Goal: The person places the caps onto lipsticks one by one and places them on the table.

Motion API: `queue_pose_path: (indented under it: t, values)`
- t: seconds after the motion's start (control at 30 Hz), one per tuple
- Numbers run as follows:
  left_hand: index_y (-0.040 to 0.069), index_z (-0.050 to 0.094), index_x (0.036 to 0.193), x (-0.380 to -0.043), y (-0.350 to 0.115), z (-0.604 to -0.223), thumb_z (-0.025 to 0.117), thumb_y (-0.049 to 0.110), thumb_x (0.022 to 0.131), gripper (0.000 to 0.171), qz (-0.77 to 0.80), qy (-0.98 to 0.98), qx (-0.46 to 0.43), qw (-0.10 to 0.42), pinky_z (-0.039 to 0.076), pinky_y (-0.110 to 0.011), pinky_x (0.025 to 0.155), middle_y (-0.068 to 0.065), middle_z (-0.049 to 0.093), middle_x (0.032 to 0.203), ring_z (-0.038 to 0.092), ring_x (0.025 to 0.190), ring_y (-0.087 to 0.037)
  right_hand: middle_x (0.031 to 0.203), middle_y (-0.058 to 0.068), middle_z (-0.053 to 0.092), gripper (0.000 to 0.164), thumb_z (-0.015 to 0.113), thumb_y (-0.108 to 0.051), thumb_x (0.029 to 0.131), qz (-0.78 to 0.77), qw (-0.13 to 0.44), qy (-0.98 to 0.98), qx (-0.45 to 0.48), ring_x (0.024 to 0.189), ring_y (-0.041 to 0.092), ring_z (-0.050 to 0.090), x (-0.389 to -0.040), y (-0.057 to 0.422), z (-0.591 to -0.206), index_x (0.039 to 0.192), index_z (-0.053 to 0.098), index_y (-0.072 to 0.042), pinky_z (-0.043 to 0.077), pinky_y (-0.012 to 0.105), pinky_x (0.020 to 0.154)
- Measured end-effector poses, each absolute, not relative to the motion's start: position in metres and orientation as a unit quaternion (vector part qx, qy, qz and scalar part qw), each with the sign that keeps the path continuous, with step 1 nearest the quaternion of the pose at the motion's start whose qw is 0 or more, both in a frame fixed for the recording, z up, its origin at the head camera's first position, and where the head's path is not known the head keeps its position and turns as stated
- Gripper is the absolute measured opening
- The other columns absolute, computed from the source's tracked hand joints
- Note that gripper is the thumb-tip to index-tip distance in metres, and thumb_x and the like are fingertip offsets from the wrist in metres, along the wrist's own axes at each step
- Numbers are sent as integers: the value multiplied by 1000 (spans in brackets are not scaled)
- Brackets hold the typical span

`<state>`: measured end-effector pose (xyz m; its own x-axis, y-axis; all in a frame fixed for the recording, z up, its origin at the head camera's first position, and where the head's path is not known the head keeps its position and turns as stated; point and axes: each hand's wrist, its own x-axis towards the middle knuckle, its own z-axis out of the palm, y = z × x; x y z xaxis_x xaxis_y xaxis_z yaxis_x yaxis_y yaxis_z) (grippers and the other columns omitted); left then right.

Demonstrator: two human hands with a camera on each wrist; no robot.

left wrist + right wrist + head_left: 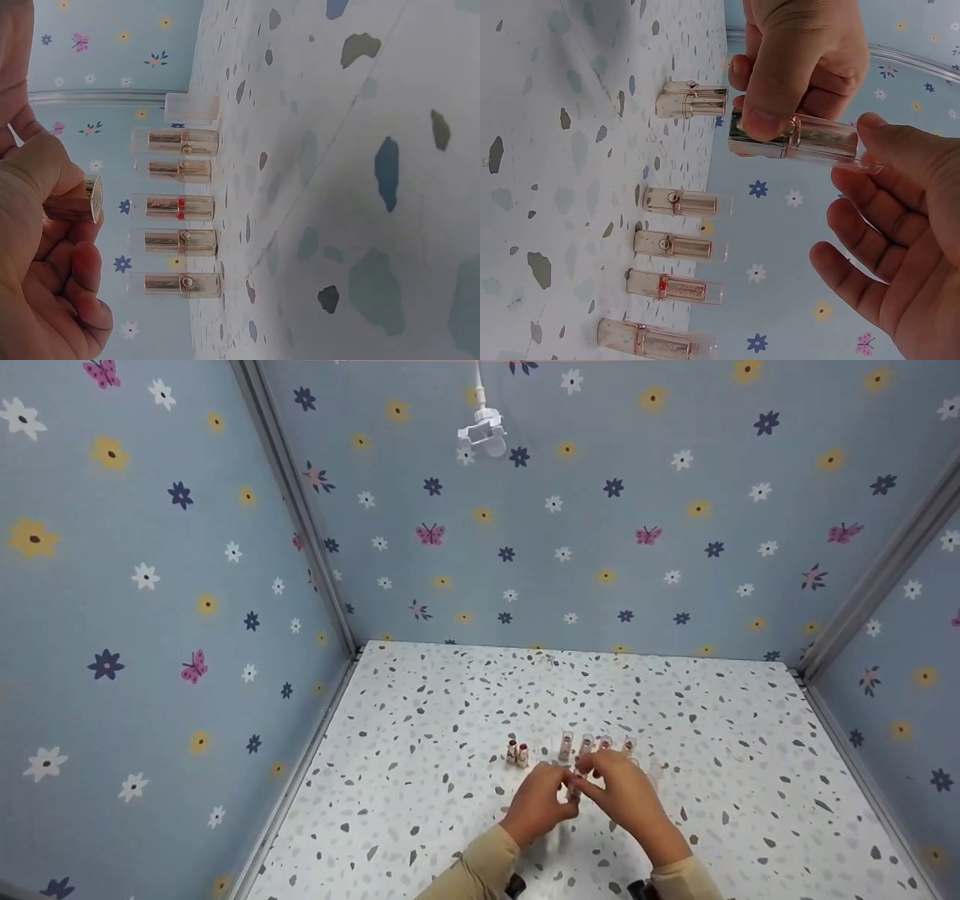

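A row of lipsticks (172, 207) stands upright on the tabletop (420, 720), five of them showing clear tops in the left wrist view. The lipstick in hand (802, 142) is held off the tabletop, on the near side of that row, toward the person. The left hand (538, 804) grips its base, with the thumb pressed along the side; the right hand (628, 795) pinches the clear cap (844, 146) at the other end between thumb and fingertips, its remaining fingers loosely bent.

To the left of the row, a pair of shorter lipsticks (694, 101) stands close together, with no clear cap visible on either. Beyond the row's right end, a pale see-through piece (191, 107) stands; whether it is a loose cap, I cannot tell.

The lipstick should be light and stiff, and its shiny base and smooth cap look likely to slip in dry or greasy fingers. The cap seems thin plastic, probably easy to scratch or crack if squeezed hard, and whatever colour stick sits inside would be soft and easily smeared. The base is the safest place for a firm hold; the cap is best taken lightly by its sides, with any force kept straight along the length.
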<state>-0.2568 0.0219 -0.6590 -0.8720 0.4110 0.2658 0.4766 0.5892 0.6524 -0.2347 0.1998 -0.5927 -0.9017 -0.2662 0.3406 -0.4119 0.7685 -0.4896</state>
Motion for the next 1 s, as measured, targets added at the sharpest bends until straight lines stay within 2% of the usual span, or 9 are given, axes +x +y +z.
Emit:
queue_pose_path:
  t: [0.17, 0.27, 0.37, 0.47, 0.57, 0.67, 1.0]
  values:
    - [22, 68, 90, -256, 26, -662, 81, 17, 75, 20, -383, -889, -250, 40, 42, -20, 70, -4, 68, 88, 47, 80, -5, 92, -9, 66, 17, 84, -23, 86, 301, 110, -931, 176, 85, 19, 65, -231, 200, -595, 98, 72, -20, 51, 33, 72]
    - [22, 68, 91, -256, 30, -661, 80, 17, 76, 20, -381, -889, -251, 45, 43, -20, 71, -3, 69, 89, 49, 80, -5, 95, -9, 67, 21, 84, -24, 86, 298, 116, -931, 175, 87, 18, 65, -229, 203, -595, 103, 72, -19, 52, 33, 73]
    - [21, 69, 96, -256, 34, -659, 81, 19, 80, 20, -375, -889, -256, 55, 46, -20, 74, 1, 69, 92, 52, 83, -5, 104, -9, 69, 32, 86, -27, 84, 296, 155, -925, 179, 91, 13, 65, -226, 211, -594, 112, 72, -19, 53, 33, 75]
    - [22, 69, 98, -257, 39, -659, 80, 22, 83, 18, -363, -891, -264, 66, 46, -20, 74, 7, 69, 93, 52, 84, -4, 109, -7, 69, 40, 89, -24, 81, 299, 222, -910, 184, 90, 9, 63, -222, 222, -593, 117, 72, -19, 54, 32, 73]
    - [25, 67, 96, -263, 44, -662, 81, 25, 85, 17, -356, -892, -268, 72, 45, -20, 74, 9, 68, 93, 51, 84, -4, 107, -5, 69, 38, 89, -17, 81, 302, 272, -897, 175, 86, 10, 64, -218, 233, -589, 115, 72, -17, 54, 31, 70]
    - [26, 66, 95, -270, 50, -664, 81, 29, 87, 17, -363, -892, -259, 66, 45, -21, 74, 8, 69, 95, 51, 86, -4, 105, -4, 70, 34, 86, -11, 83, 305, 295, -892, 152, 84, 13, 65, -215, 244, -586, 114, 73, -16, 54, 32, 68]
    - [23, 70, 94, -298, 75, -678, 82, 28, 88, 14, -394, -895, -209, 21, 51, -27, 81, 10, 71, 96, 60, 92, -10, 100, -2, 72, 29, 83, -5, 84, 305, 299, -899, 96, 83, 14, 66, -206, 270, -589, 111, 74, -12, 57, 40, 69]
